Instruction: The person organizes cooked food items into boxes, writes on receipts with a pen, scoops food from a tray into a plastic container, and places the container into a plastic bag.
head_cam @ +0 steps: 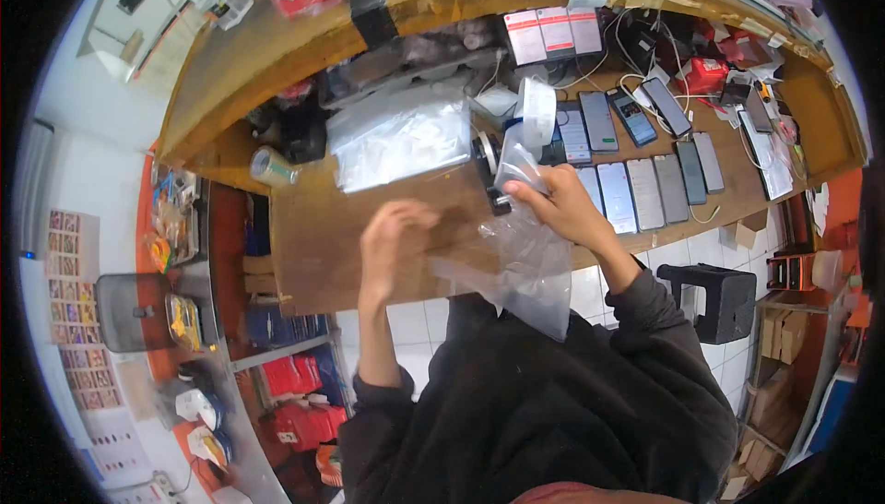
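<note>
My right hand [570,206] grips a clear plastic bag [532,262], its thumb on top; the bag hangs down over the desk's front edge. My left hand [394,241], blurred, is over the wooden desk [318,234] to the left of the bag, fingers bent; nothing shows clearly in it. Just beyond my right hand stands a roll of white labels or tape [538,113], beside a black tape dispenser [492,172]. A stack of clear plastic sleeves [404,137] lies behind my left hand.
Several phones [646,193] lie in rows at the right, with white cables [671,99] among them. A clear jar [272,167] lies at the desk's left. A black stool [715,300] stands on the tiled floor at the right. A raised wooden shelf edge [456,16] curves across the back.
</note>
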The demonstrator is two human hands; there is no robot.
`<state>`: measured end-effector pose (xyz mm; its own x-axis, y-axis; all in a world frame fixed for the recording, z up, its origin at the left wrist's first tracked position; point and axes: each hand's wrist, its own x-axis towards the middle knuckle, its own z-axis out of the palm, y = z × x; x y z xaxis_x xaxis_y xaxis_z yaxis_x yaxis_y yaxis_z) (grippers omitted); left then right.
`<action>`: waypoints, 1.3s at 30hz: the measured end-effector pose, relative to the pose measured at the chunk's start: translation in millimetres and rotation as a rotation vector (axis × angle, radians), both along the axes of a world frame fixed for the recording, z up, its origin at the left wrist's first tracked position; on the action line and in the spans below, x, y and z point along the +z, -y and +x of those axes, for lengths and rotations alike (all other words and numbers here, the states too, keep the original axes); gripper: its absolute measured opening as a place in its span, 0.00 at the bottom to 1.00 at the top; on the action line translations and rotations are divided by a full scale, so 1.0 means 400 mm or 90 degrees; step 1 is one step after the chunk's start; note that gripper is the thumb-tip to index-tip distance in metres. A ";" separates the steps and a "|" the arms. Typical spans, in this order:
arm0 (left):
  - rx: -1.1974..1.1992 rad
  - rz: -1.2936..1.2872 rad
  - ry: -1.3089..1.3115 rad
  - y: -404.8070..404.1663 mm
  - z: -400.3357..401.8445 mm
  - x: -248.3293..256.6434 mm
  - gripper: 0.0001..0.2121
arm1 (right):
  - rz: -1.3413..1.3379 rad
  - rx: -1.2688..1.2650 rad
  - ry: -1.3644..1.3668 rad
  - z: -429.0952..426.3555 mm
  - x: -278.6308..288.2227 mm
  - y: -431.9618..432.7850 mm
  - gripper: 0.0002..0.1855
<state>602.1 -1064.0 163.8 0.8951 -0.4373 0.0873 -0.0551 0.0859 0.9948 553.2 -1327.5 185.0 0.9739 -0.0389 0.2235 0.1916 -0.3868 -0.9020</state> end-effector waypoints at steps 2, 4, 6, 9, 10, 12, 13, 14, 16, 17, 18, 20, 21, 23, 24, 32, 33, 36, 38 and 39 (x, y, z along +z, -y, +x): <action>-0.221 0.144 0.005 0.085 -0.024 0.074 0.18 | -0.082 0.073 0.038 0.005 -0.013 -0.002 0.20; -0.357 0.183 -0.111 0.117 -0.038 0.078 0.16 | -0.105 0.092 0.062 0.016 -0.005 -0.025 0.20; -0.347 0.165 -0.149 0.114 -0.026 0.067 0.15 | -0.115 0.099 0.068 0.019 0.013 -0.039 0.20; -0.346 0.140 -0.144 0.111 -0.016 0.051 0.12 | 0.003 0.122 0.016 0.027 0.023 -0.037 0.22; -0.367 0.156 -0.024 0.112 -0.013 0.037 0.10 | 0.000 0.145 -0.058 0.025 0.026 -0.026 0.22; -0.389 0.168 0.093 0.119 -0.012 0.023 0.08 | -0.119 0.054 0.044 0.019 0.010 -0.028 0.21; -0.397 0.130 -0.060 0.127 -0.014 0.017 0.07 | -0.238 -0.033 0.148 0.018 0.008 -0.030 0.22; -0.401 0.091 -0.213 0.135 -0.017 0.011 0.06 | -0.297 -0.080 0.284 0.019 0.013 -0.027 0.23; -0.363 0.047 -0.234 0.128 -0.028 -0.031 0.06 | -0.216 -0.108 0.213 -0.031 0.014 -0.047 0.22; -0.325 0.004 -0.253 0.124 -0.037 -0.053 0.06 | -0.135 -0.136 0.142 -0.067 0.014 -0.060 0.21; -0.318 0.003 -0.258 0.121 -0.051 -0.074 0.06 | -0.085 -0.064 -0.051 -0.102 0.015 -0.069 0.18; -0.229 0.004 -0.304 0.144 -0.084 -0.097 0.11 | -0.038 -0.001 -0.126 -0.153 -0.017 -0.098 0.17; -0.230 0.001 -0.303 0.160 -0.105 -0.127 0.11 | 0.008 0.061 -0.198 -0.169 -0.028 -0.107 0.16; -0.177 -0.215 -0.418 0.171 -0.145 -0.208 0.19 | 0.098 0.068 -0.232 -0.172 -0.052 -0.128 0.15; -0.109 -0.227 -0.555 0.182 -0.159 -0.193 0.25 | 0.185 0.058 -0.267 -0.174 -0.065 -0.128 0.15; -0.229 -0.306 -0.480 0.131 -0.159 -0.169 0.15 | 0.244 0.101 -0.288 -0.174 -0.067 -0.079 0.14; -0.213 -0.260 -0.465 0.128 -0.159 -0.159 0.13 | 0.244 0.103 -0.288 -0.176 -0.064 -0.082 0.14; -0.234 -0.286 -0.488 0.124 -0.164 -0.182 0.12 | 0.087 0.142 -0.214 -0.176 -0.059 -0.089 0.13; -0.226 -0.270 -0.534 0.117 -0.174 -0.209 0.12 | 0.234 0.245 -0.215 -0.171 -0.077 -0.089 0.11; -0.246 -0.314 -0.565 0.120 -0.177 -0.212 0.12 | 0.235 0.246 -0.216 -0.169 -0.084 -0.082 0.11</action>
<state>531.1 -1111.9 79.1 0.5351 -0.7970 -0.2800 0.7835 0.3444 0.5172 485.8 -1294.8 151.3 0.9476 0.3135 -0.0613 -0.0650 0.0015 -0.9979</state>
